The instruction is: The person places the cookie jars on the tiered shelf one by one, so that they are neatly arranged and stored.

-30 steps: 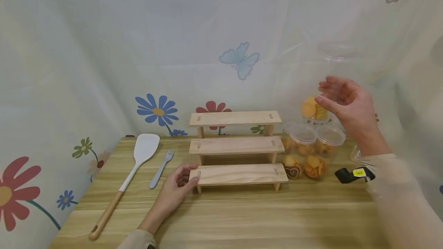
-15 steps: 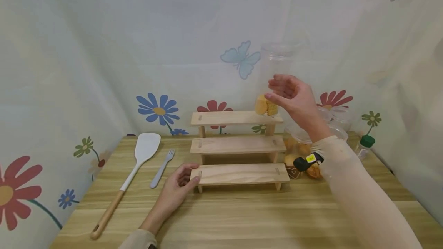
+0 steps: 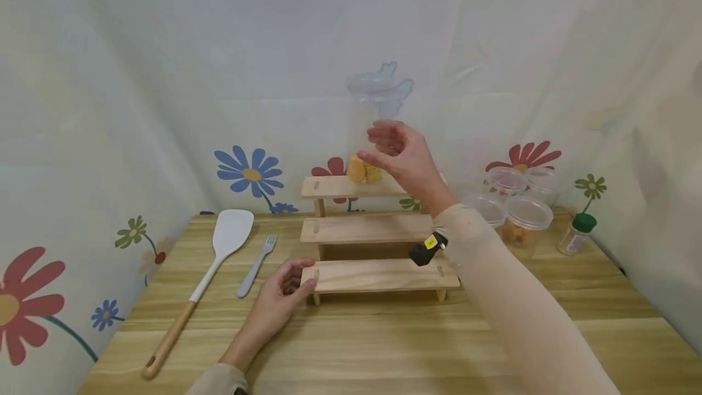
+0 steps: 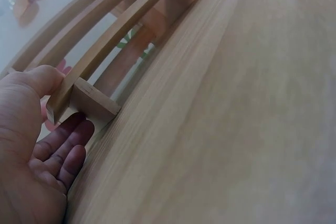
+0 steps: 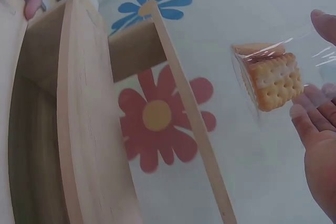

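My right hand (image 3: 407, 156) grips a tall clear lidded jar (image 3: 363, 111) from its right side, fingers behind and thumb in front. Crackers (image 5: 275, 82) lie in the jar's bottom. In the right wrist view a gap shows between the jar and the top shelf (image 5: 194, 103) of a three-tier wooden stand (image 3: 373, 228). My left hand (image 3: 282, 294) holds the left end of the stand's lowest shelf (image 3: 378, 276). In the left wrist view its thumb lies on the shelf's edge and the other fingers reach below, beside the leg (image 4: 94, 98).
Several clear lidded jars (image 3: 528, 212) stand right of the stand, partly behind my right sleeve. A green-capped shaker (image 3: 577, 235) stands further right. Left lie a white spatula (image 3: 233, 233) with a wooden handle and a small grey fork (image 3: 256, 268). A flowered curtain (image 3: 274, 78) hangs behind the table (image 3: 356, 346).
My right hand has carried the jar leftward, from above the other jars at right to over the middle of the top shelf. The left hand has stayed on the lowest shelf's end.
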`<state>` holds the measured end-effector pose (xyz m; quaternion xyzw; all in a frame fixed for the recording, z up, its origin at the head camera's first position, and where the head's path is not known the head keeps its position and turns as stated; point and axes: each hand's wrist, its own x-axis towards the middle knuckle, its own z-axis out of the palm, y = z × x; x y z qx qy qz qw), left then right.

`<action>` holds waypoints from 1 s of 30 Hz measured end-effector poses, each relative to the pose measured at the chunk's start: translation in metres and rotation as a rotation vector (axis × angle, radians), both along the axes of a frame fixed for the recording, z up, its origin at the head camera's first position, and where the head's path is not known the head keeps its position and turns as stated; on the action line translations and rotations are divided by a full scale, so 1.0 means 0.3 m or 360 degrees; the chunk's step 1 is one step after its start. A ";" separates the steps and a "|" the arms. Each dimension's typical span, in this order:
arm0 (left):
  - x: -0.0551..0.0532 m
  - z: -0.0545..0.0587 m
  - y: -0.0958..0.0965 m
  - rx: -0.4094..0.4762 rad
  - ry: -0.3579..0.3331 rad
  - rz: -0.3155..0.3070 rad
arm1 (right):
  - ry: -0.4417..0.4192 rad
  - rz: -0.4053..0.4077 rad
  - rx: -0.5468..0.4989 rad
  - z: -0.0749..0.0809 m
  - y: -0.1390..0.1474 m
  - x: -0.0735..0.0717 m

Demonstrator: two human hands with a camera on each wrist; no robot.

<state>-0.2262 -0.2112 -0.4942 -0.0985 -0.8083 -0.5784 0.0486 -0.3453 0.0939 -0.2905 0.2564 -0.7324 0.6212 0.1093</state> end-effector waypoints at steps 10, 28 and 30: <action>-0.004 -0.009 0.000 -0.0016 0.0024 -0.0013 | -0.0038 0.0023 0.0088 -0.022 -0.154 -0.038; -0.001 -0.004 0.004 -0.0019 0.0025 -0.0007 | -0.0104 0.0075 0.0088 -0.091 -0.258 -0.078; 0.000 -0.004 0.001 -0.0028 0.0024 0.0000 | -0.0120 0.0081 0.0085 -0.090 -0.262 -0.078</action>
